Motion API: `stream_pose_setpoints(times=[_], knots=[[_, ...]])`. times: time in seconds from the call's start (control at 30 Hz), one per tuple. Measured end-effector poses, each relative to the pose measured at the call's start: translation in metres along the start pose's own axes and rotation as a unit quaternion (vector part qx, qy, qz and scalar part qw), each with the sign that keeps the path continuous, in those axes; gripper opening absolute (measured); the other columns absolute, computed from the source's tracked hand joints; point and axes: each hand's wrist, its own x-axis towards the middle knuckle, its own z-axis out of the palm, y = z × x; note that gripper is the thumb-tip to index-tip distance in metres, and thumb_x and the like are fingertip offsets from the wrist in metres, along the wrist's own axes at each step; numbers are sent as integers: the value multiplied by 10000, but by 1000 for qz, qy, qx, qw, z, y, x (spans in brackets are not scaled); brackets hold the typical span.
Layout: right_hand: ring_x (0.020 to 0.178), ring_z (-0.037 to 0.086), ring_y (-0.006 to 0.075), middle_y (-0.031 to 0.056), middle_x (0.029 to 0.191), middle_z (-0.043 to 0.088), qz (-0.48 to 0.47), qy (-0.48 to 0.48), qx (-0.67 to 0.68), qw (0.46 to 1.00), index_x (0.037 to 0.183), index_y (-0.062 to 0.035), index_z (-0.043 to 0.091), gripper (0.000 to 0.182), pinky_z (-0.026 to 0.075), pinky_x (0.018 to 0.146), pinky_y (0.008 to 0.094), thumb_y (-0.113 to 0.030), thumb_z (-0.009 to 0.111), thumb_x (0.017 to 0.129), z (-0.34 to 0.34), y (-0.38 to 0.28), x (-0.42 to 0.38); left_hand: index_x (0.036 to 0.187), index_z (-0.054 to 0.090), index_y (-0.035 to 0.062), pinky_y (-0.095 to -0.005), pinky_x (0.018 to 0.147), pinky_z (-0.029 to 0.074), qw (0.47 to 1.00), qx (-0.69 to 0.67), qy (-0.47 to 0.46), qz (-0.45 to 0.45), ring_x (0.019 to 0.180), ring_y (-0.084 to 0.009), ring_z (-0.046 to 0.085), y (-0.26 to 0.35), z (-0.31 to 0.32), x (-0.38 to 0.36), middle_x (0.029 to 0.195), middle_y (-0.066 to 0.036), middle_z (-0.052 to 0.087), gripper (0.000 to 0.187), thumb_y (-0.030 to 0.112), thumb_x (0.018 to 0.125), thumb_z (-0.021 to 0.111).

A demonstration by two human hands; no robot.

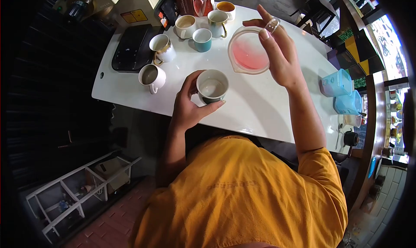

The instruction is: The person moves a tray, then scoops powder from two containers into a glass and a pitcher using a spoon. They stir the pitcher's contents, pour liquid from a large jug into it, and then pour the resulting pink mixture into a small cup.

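Observation:
My left hand (189, 106) is wrapped round a small cup (212, 85) with a white inside and a dark green lower outside, held near the front edge of the table. The cup's mouth faces up and I see no drink in it. In my right hand (282, 59) is a clear jug (248, 53) with pink liquid, gripped at its transparent handle. The jug is up to the right of the cup, apart from it, its spout pointing towards me. Close by on the left stand a white mug (152, 77) and a white-and-brown mug (162, 49).
Farther back on the white table (264, 105) are a teal cup (202, 40), a cream mug (185, 27), a grey mug (217, 22) and an orange-lined cup (225, 11). A black tray (132, 48) lies left; blue containers (337, 83) and a spoon (339, 135) lie right.

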Motion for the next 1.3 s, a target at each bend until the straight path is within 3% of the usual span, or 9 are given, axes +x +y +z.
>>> stream_pose_setpoints(times=[0.07, 0.17, 0.27, 0.6, 0.9, 1.3], knots=[[1193, 474, 243, 150, 1239, 560, -48, -8, -92, 995, 1164, 20, 577, 428, 353, 1000, 365, -315, 428, 944, 2, -4, 4, 1244, 449, 25, -306, 863, 463, 1000, -2, 0, -4, 1015, -151, 583, -2, 2, -1, 1095, -75, 598, 699, 97, 651, 813], [1229, 448, 277, 165, 1269, 543, -55, -33, -114, 991, 1104, -11, 623, 388, 357, 1000, 385, -312, 448, 933, 4, -10, 10, 1257, 453, 25, -295, 850, 461, 1000, -13, -5, -10, 998, -139, 581, -5, 4, 0, 1099, -71, 599, 708, 97, 651, 813], [1245, 430, 300, 148, 1252, 564, -127, -52, -171, 976, 1093, -15, 624, 358, 330, 1021, 416, -293, 485, 916, 6, -7, 14, 1263, 454, 18, -283, 825, 461, 999, -36, -7, -18, 972, -126, 580, -6, 6, 2, 1095, -63, 603, 707, 104, 658, 809], [1065, 519, 287, 128, 1105, 638, -215, -89, -197, 952, 1316, 30, 450, 528, 335, 989, 386, -277, 519, 892, 12, -16, 23, 1263, 460, 7, -283, 815, 471, 1000, -17, -8, -1, 949, -135, 592, -5, 6, 3, 1083, -73, 606, 694, 119, 669, 801], [974, 548, 281, 130, 1072, 646, -256, -88, -221, 937, 1339, 34, 422, 575, 347, 964, 377, -267, 549, 865, 14, -20, 26, 1251, 481, 9, -285, 817, 475, 999, -15, 7, -29, 931, -143, 597, -6, 12, 5, 1060, -74, 618, 666, 133, 677, 795], [965, 557, 293, 136, 1067, 645, -295, -72, -255, 918, 1338, 21, 432, 579, 357, 951, 386, -230, 582, 837, 15, -25, 25, 1251, 484, 17, -296, 810, 482, 999, 20, 29, -22, 921, -153, 603, -6, 17, 3, 1054, -91, 623, 668, 161, 679, 797]])
